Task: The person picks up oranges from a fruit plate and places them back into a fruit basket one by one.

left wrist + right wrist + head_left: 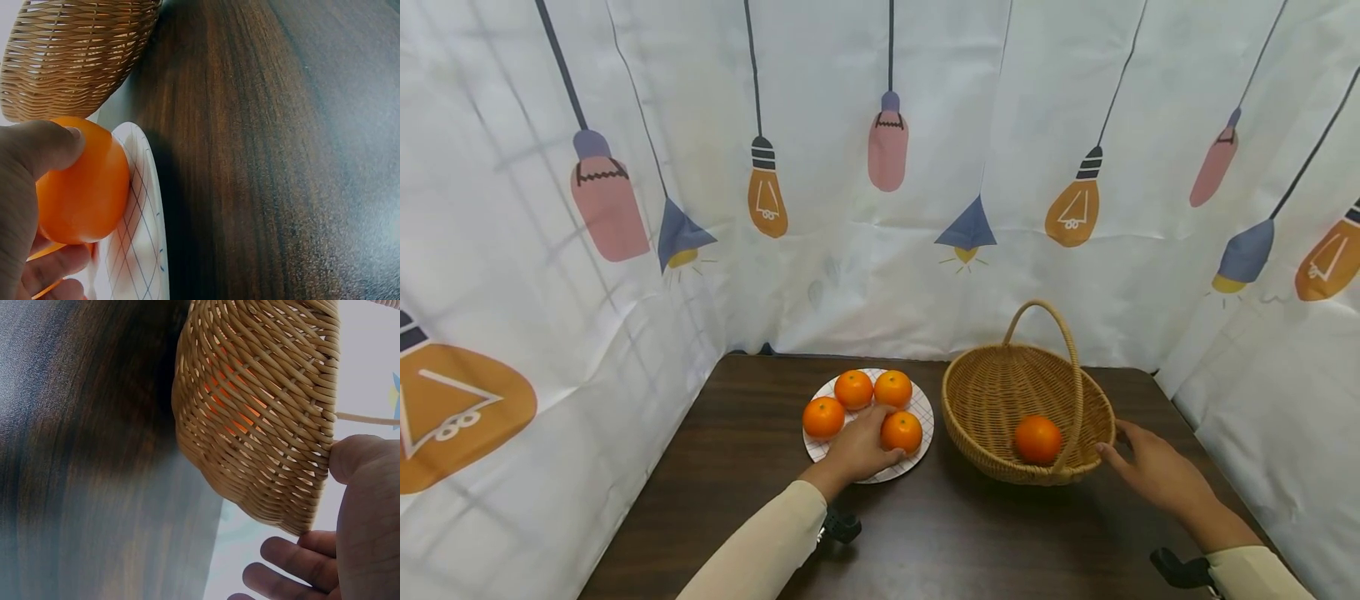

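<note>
At lower centre of the frame, the rightmost orange (902, 432) on the plate (891, 471), likely firm, smooth and best cupped by its sides, is held by the left hand (862, 443), the basket (988, 396) by the right hand (1161, 471).

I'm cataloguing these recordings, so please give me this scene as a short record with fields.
left hand: grips an orange at the plate's right side
right hand: holds the basket by its right rim
plate: white with crossed lines, three other oranges
basket: wicker, arched handle, another orange inside
table: dark wood grain
backdrop: white cloth printed with hanging lamps
</note>
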A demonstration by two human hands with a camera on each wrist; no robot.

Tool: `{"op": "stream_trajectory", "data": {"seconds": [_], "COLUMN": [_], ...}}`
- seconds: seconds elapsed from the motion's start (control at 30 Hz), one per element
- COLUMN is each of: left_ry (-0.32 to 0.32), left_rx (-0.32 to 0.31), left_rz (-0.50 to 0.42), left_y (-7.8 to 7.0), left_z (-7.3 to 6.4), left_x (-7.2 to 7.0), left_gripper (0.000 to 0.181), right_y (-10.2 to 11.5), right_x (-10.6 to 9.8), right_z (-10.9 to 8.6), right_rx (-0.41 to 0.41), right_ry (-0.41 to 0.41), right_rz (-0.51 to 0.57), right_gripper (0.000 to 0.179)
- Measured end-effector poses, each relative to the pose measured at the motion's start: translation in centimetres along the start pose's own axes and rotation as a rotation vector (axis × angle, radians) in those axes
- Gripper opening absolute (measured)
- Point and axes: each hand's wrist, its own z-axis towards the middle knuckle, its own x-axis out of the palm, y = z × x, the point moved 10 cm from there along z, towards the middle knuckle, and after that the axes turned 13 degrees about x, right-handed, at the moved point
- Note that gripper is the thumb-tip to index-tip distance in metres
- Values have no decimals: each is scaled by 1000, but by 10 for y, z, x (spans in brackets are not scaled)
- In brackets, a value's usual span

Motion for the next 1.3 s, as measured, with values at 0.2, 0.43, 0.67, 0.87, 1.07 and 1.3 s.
{"op": "stream_trajectory", "data": {"seconds": [0.2, 0.43, 0.67, 0.87, 1.07, 1.3], "left_ry": [-21, -31, -49, -57, -49, -36], "left_rx": [16, 11, 29, 52, 49, 34], "left_rz": [-40, -41, -74, -107, -148, -159], "left_y": [-2, -4, -12, -27, -40, -44], "left_z": [-1, -2, 0, 6, 10, 15], "left_x": [-1, -4, -14, -33, -48, -58], "left_gripper": [66, 68, 67, 72, 73, 73], "right_y": [0, -1, 0, 1, 2, 4], "right_x": [0, 0, 0, -1, -2, -2], "right_z": [-1, -1, -2, -1, -2, -4], "right_rx": [-1, 7, 3, -5, -9, -23], "right_ry": [-6, -5, -8, -13, -22, -25], "right_rz": [2, -5, -2, 8, 10, 16], "right_gripper": [86, 88, 88, 86, 85, 83]}}
